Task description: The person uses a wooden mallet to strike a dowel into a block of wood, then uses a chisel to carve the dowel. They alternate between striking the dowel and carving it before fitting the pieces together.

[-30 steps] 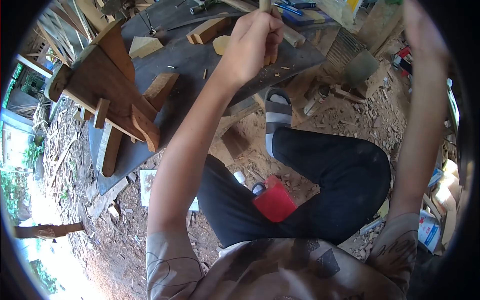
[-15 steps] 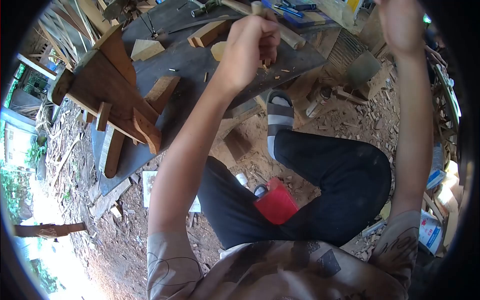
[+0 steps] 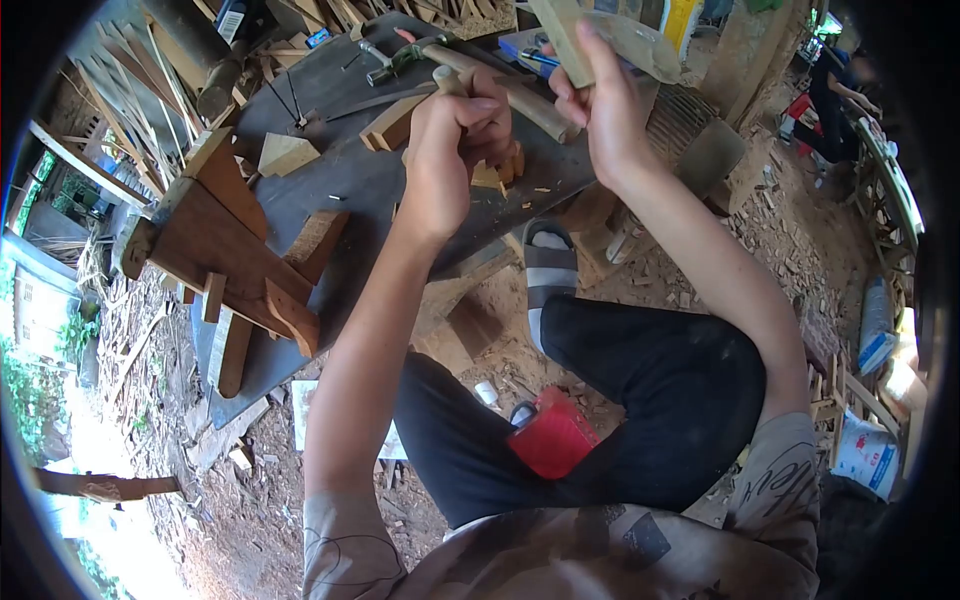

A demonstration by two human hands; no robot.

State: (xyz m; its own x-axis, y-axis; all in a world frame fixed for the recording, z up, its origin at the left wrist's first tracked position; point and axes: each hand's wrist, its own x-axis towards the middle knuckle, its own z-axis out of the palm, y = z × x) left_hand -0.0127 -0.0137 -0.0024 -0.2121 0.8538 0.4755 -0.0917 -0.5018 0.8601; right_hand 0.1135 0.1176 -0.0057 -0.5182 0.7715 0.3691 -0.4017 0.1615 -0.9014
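Note:
My left hand (image 3: 450, 150) is closed round an upright chisel (image 3: 449, 80) above the dark tabletop; only its round wooden handle shows, and the lower end is hidden. Just under the fist, small yellowish-brown pieces of wood (image 3: 512, 165) peek out. My right hand (image 3: 612, 110) grips a pale, flat-sided wooden block (image 3: 563, 40), which reaches the top edge of the view. The block is raised to the right of the chisel handle, apart from it.
On the dark tabletop (image 3: 365, 220) lie a wooden stand-like frame (image 3: 215, 235), a pale offcut (image 3: 287, 154), a metal clamp (image 3: 390, 68) and a long round wooden bar (image 3: 535, 110). A red plastic stool (image 3: 553, 440) is between my legs. Another person (image 3: 835, 100) sits far right.
My right hand has come down and left from the top right, bringing the wooden block into view. The left hand keeps its hold; the whole view has shifted slightly.

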